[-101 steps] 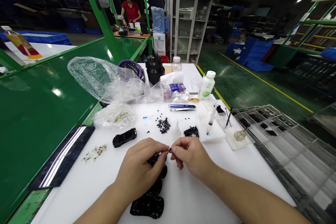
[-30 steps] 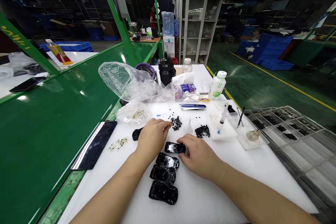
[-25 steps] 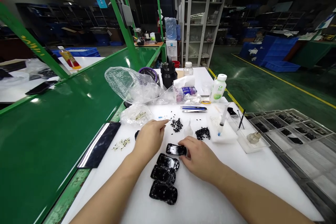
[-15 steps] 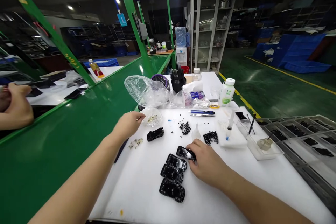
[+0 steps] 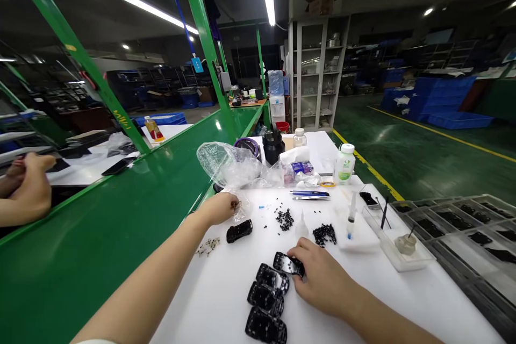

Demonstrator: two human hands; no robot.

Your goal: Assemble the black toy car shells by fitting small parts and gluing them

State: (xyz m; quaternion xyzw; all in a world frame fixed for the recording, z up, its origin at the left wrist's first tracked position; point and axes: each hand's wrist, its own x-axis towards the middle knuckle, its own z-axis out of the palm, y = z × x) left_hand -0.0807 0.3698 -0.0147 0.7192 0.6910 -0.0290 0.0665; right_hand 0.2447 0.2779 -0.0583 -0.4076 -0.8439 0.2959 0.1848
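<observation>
A white tabletop runs beside a green conveyor bench, with another person's hand beyond it. Across the top, the right hand curls narrowly over a glossy black car-shaped shell, steadying it with the fingers at the head of a row of three similar shells. The left hand reaches out, its fingertips pinched beside a crumpled clear plastic bag; whatever they hold is too small to tell.

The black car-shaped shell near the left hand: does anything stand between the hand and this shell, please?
Nothing visible stands between them: the left hand is just up and to the left of the black car-shaped shell, not touching it.
</observation>
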